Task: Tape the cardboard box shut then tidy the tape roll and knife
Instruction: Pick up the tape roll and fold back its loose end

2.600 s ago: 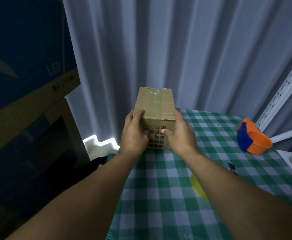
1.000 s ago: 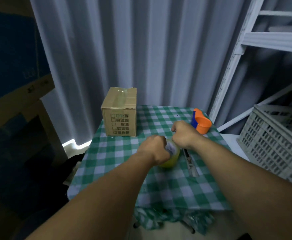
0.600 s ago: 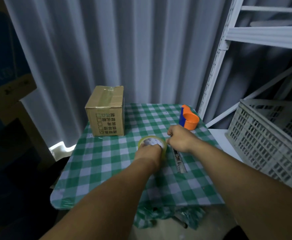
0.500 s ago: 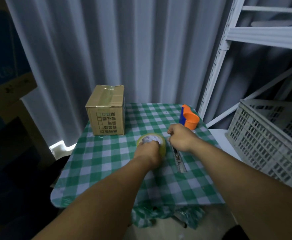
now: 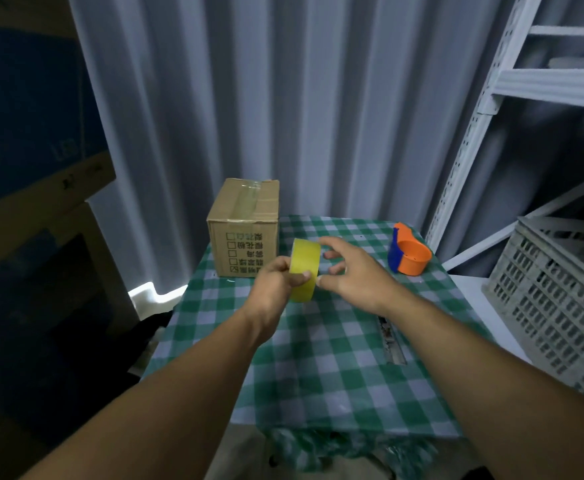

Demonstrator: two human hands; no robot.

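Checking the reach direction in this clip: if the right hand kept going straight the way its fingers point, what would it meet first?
The right hand points left toward the yellow tape roll held by the left hand; the roll comes first, probably almost at once, though depth is unclear.

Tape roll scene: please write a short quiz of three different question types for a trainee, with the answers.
1. True or false: the yellow tape roll lies flat on the checked tablecloth.
2. Which hand has the roll in its grip? A) left hand B) right hand
3. Fill in: the orange and blue tape dispenser stands to the ___ of the cardboard box.

Key: 1 false, it is held up on edge; 2 A, the right hand is open beside it; 3 right.
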